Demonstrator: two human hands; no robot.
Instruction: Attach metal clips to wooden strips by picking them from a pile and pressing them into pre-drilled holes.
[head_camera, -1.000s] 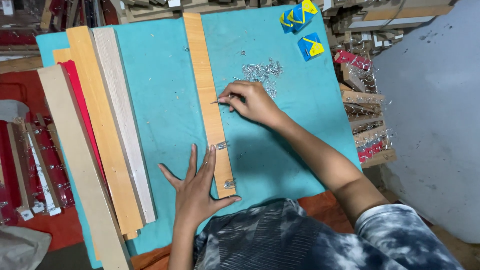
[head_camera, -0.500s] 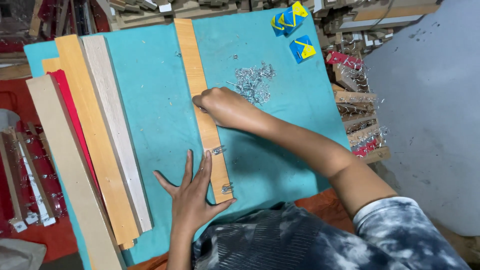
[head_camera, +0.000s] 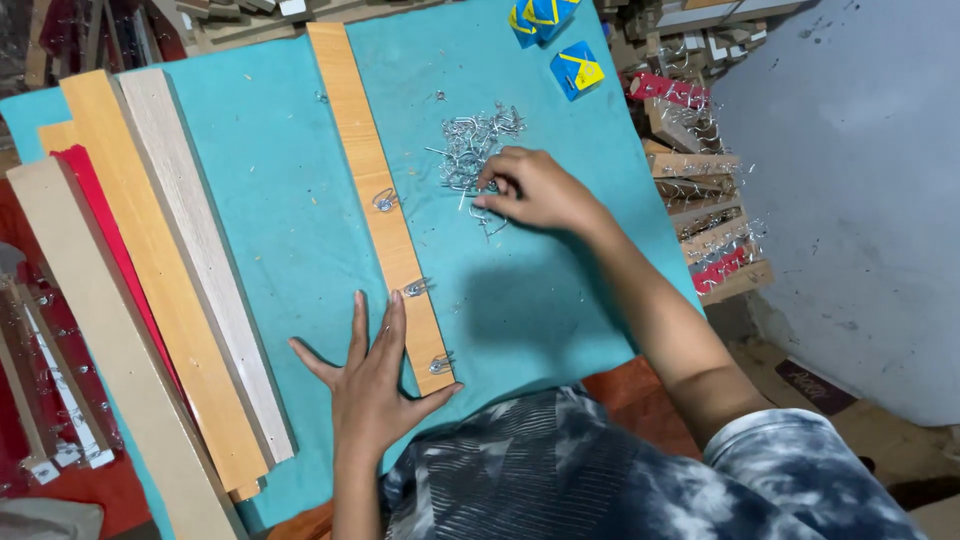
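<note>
Right hand (head_camera: 535, 190), fingers curled, touches hook pile (head_camera: 475, 145) right of strip (head_camera: 378, 200); left hand (head_camera: 372, 385) flat, spread, pins strip's near end.

A teal-topped table (head_camera: 560, 300) fills the scene; a grey-blue wall (head_camera: 850, 200) (scuffed, stained) stands right, brown floor (head_camera: 870, 440) below.

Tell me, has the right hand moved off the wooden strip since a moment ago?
Yes. The right hand has left the wooden strip and gone rightward to the pile of metal hooks, fingers touching it.
</note>
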